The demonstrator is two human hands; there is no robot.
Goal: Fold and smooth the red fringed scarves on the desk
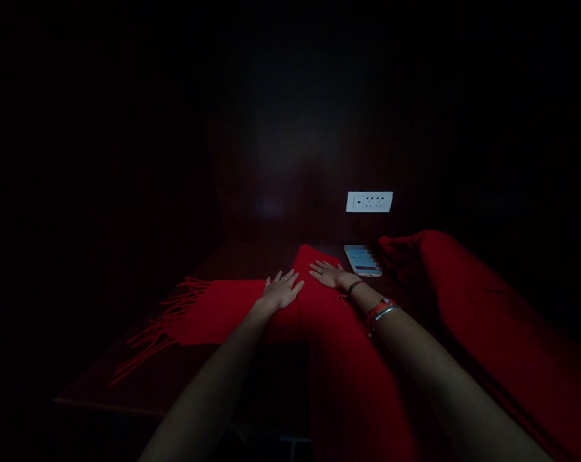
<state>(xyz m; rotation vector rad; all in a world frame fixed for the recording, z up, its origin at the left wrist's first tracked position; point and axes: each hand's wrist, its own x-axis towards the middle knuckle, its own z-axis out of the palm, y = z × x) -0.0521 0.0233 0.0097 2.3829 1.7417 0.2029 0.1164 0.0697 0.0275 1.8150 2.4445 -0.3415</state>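
A red scarf [233,311] lies on a dark table, its fringe spread toward the left. At the middle it is folded over at an angle, and one length runs down toward me past the front edge. My left hand [281,292] rests flat on the scarf near the fold, fingers spread. My right hand [326,274], also flat with fingers apart, lies on the folded part close to its top corner. Bracelets [383,311] circle my right wrist. Neither hand grips anything.
A phone [362,260] with a lit screen lies just beyond my right hand. Above it, a white wall socket [369,202] is set in the dark back panel. More red cloth [487,308] is heaped at the right. The table's front edge [108,405] shows at the lower left.
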